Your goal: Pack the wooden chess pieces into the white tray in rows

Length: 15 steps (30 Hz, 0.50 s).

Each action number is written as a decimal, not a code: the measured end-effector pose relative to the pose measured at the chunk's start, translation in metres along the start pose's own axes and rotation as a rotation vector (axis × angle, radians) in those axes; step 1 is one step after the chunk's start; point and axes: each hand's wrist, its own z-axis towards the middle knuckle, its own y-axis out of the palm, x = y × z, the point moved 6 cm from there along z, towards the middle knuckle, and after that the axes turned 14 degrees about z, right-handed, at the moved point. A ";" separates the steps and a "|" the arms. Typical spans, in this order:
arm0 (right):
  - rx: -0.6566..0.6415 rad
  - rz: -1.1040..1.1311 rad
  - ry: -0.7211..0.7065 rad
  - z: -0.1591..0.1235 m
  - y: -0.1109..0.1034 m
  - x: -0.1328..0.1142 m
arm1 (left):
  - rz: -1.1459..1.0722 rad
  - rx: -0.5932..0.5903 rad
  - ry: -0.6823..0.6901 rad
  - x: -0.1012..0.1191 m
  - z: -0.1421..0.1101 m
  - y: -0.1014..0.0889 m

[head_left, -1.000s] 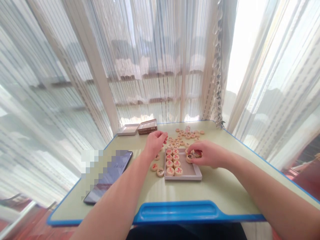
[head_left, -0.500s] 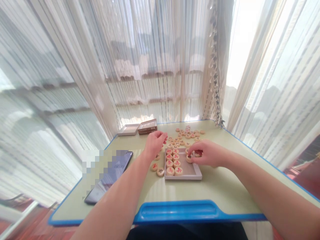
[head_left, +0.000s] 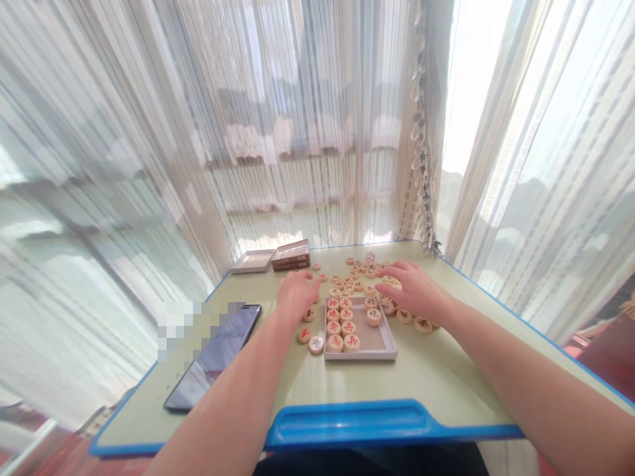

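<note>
A shallow white box (head_left: 361, 356) holds Chinese chess pieces. Red-marked pieces (head_left: 348, 328) fill two columns along its left side, and two black-marked pieces (head_left: 374, 318) lie at its upper right. My right hand (head_left: 414, 289) is open, thumb and fingers spread above loose pieces (head_left: 404, 316) just right of the box. To the left of the box, my left hand (head_left: 296, 292) has loosely bent fingers, apart, near other loose pieces; its fingertips are partly hidden. A red-marked piece (head_left: 304, 336) and a black-marked piece (head_left: 316, 344) lie beside the box's left wall.
More loose pieces (head_left: 349, 287) spread over the green table (head_left: 307, 387) behind the box. A phone (head_left: 213, 360) lies at left. An open white tray (head_left: 252, 261) and stacked brown boxes (head_left: 291, 256) stand at the back left, before sheer curtains. A blue ledge (head_left: 352, 423) edges the front.
My right hand has let go of the black-marked piece inside the box and moved up and right, opening over the loose pieces. My left hand has shifted slightly left and down, its fingers loosening.
</note>
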 end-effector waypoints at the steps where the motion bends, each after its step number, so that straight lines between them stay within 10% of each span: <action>1: 0.001 -0.016 0.003 0.001 0.002 0.004 | 0.030 -0.018 -0.018 -0.003 0.000 0.003; 9: 0.011 -0.162 0.066 0.007 0.014 0.032 | 0.397 -0.100 0.142 0.002 -0.008 0.016; 15: -0.212 -0.120 0.200 0.012 0.030 0.053 | 0.706 -0.222 0.184 0.010 -0.012 0.017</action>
